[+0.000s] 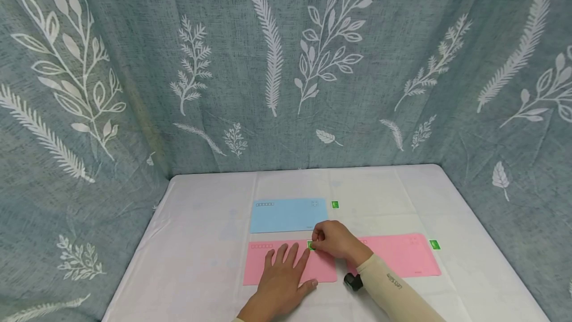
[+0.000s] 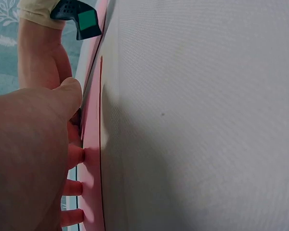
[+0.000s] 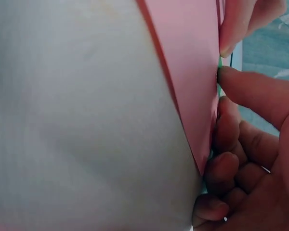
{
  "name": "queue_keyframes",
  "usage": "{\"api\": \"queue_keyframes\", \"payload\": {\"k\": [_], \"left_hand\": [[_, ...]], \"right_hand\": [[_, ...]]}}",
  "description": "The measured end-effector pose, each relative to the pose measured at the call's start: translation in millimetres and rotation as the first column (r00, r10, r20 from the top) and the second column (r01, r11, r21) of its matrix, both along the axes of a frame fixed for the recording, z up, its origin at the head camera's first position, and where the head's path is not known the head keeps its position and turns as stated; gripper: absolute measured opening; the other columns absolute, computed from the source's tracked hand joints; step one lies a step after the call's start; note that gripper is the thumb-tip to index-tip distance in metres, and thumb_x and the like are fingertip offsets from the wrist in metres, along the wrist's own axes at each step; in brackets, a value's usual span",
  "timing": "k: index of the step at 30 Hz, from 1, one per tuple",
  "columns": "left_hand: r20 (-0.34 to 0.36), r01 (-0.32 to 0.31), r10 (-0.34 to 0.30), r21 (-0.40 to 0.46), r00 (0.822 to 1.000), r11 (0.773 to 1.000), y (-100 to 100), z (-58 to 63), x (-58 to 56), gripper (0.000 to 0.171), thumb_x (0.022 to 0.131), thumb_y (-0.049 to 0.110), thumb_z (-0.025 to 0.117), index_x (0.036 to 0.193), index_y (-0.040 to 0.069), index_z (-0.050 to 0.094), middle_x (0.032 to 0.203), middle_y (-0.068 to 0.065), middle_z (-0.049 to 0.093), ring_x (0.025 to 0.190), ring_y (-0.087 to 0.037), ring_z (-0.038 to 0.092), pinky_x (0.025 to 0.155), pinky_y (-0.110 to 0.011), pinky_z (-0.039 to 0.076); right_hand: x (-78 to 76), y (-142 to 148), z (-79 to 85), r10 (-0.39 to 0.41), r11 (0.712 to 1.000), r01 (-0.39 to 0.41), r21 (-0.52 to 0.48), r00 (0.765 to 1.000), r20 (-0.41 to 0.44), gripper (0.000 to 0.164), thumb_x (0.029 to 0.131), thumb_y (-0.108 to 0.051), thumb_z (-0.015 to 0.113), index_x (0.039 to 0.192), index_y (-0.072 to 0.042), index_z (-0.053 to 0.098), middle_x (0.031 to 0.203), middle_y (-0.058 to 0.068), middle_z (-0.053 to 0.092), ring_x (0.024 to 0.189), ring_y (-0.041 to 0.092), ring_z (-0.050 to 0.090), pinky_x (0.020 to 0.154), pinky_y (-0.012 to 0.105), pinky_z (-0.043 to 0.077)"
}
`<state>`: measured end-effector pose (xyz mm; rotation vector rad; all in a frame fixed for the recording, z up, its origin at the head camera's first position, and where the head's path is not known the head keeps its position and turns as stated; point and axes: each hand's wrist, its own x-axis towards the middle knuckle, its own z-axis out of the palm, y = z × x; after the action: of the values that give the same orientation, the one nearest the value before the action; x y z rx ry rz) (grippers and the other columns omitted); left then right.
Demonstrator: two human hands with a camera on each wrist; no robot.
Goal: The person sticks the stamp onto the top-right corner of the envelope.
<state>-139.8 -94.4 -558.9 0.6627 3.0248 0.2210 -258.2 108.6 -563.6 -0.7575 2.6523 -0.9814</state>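
My left hand [image 1: 283, 277] lies with its fingers spread on a pink envelope [image 1: 251, 267], its index fingertip close to a green stamp [image 1: 310, 245]. That stamp sits at the envelope's upper right corner. With thumb and curled index finger, my right hand [image 1: 335, 238] pinches the stamp's edge; its other fingers are folded in. Seen from the right wrist, the thumb [image 3: 250, 91] covers most of the stamp and only a green sliver shows. From the left wrist, the envelope [image 2: 92, 178] appears edge-on beneath the left fingertips.
A blue envelope [image 1: 286, 216] lies behind the pink one, with a green stamp [image 1: 335, 204] to its right. Another pink envelope [image 1: 402, 257] lies to the right, partly under the right forearm, with a green stamp [image 1: 435, 245] beside it. A leaf-patterned curtain [image 1: 286, 143] surrounds the white table [image 1: 201, 242].
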Motion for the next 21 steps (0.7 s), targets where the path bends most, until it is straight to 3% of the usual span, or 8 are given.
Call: {"api": "queue_keyframes", "payload": {"k": [6,13,21], "left_hand": [[-0.005,0.003,-0.003,0.000,1.000,1.000,0.2,1.1,-0.8,0.073,0.108,0.068,0.046,0.164,0.021,0.050,0.164,-0.011,0.046,0.149,-0.037,0.039,0.117,-0.066,0.031],[-0.011,0.004,-0.004,0.007,1.000,1.000,-0.6,2.7,-1.4,0.074,0.108,0.068,0.046,0.164,0.019,0.050,0.164,-0.012,0.046,0.149,-0.038,0.040,0.117,-0.066,0.031],[-0.038,0.016,-0.016,-0.003,0.999,1.000,-3.1,-3.6,0.3,0.073,0.109,0.067,0.046,0.164,0.019,0.051,0.163,-0.012,0.048,0.147,-0.038,0.041,0.115,-0.066,0.033]], "right_hand": [[-0.4,-0.8,-0.7,-0.015,1.000,0.016,0.022,1.000,-0.028,0.022,0.099,-0.013,0.077,0.079,-0.019,0.068,0.066,-0.009,0.055,0.063,0.008,0.051,0.060,0.029,0.044],[-1.9,-1.2,1.2,-0.017,1.000,0.018,0.023,1.000,-0.020,0.023,0.097,-0.017,0.082,0.080,-0.020,0.068,0.066,-0.009,0.055,0.063,0.007,0.050,0.060,0.028,0.043],[-0.7,-1.5,-1.6,-0.027,1.000,0.027,0.001,1.000,-0.010,0.021,0.099,-0.012,0.076,0.080,-0.020,0.072,0.069,-0.010,0.058,0.066,0.009,0.053,0.062,0.030,0.046]]}}
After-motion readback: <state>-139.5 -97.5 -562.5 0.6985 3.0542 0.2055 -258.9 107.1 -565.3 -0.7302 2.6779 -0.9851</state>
